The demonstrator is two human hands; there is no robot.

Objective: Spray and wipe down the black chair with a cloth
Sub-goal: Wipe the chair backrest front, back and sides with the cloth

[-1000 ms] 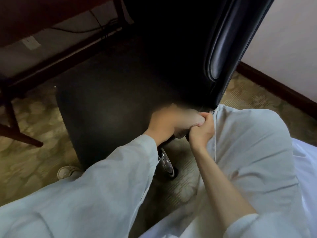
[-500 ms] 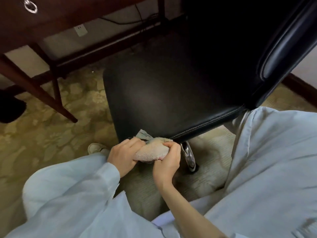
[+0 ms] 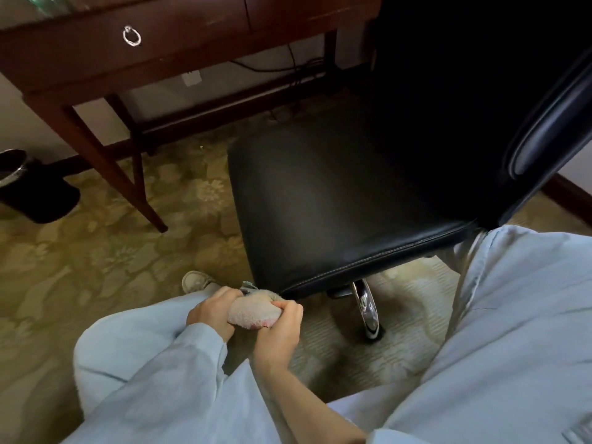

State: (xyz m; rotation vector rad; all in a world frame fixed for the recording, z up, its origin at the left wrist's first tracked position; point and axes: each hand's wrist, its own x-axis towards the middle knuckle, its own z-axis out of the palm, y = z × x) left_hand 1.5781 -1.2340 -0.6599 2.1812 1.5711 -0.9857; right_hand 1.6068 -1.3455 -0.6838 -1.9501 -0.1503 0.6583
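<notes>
The black leather chair fills the centre and right of the head view, its seat facing me and its backrest rising at the right. Just below the seat's near left corner, both hands hold a bunched, pale fluffy cloth. My left hand grips its left end. My right hand grips its right end with fingers curled over it. The cloth sits beside the seat edge, apart from it. No spray bottle is in view.
A dark wooden desk with a ring drawer pull stands at the upper left, its legs on patterned carpet. A black bin sits far left. The chair's chrome base leg is right of my hands. A shoe shows beside them.
Both hands came away from the seat's rear corner near the backrest to its near left corner, holding the cloth. The view pulled back and up, showing the desk.
</notes>
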